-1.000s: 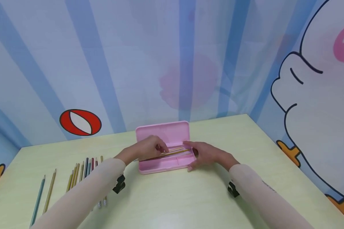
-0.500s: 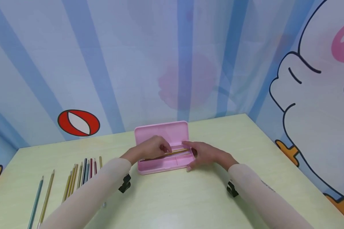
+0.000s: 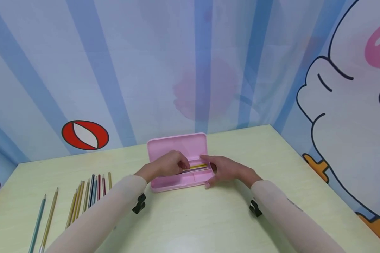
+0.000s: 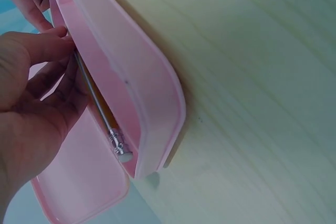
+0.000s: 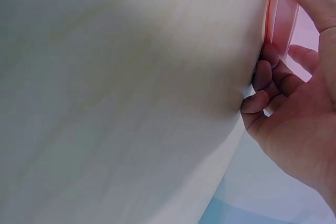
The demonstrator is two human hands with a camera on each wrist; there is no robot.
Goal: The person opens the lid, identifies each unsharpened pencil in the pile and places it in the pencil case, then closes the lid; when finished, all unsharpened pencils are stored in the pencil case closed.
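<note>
A pink pencil case (image 3: 172, 181) stands on the table with its lid (image 3: 177, 144) raised at the back. My left hand (image 3: 168, 163) reaches down into it, thumb and fingertips pinching a pencil (image 4: 98, 98) that lies along the long compartment. In the left wrist view the pencil's metal band and white eraser (image 4: 122, 152) rest near the case's end. A yellow pencil (image 3: 198, 166) shows to the right of my fingers. My right hand (image 3: 226, 169) grips the case's right end, thumb at the front and fingers at the back.
To the left, several pencils (image 3: 79, 200) lie side by side, partly covered by the left sleeve (image 3: 104, 211). Farther left are a teal pencil (image 3: 38, 223) and a tan pencil (image 3: 50, 216). A striped cloth backdrop (image 3: 139, 70) hangs behind the table.
The pencil at my left fingertips has gone from slanting over the case to lying down inside it. My left hand has shifted slightly right; the right hand keeps its grip.
</note>
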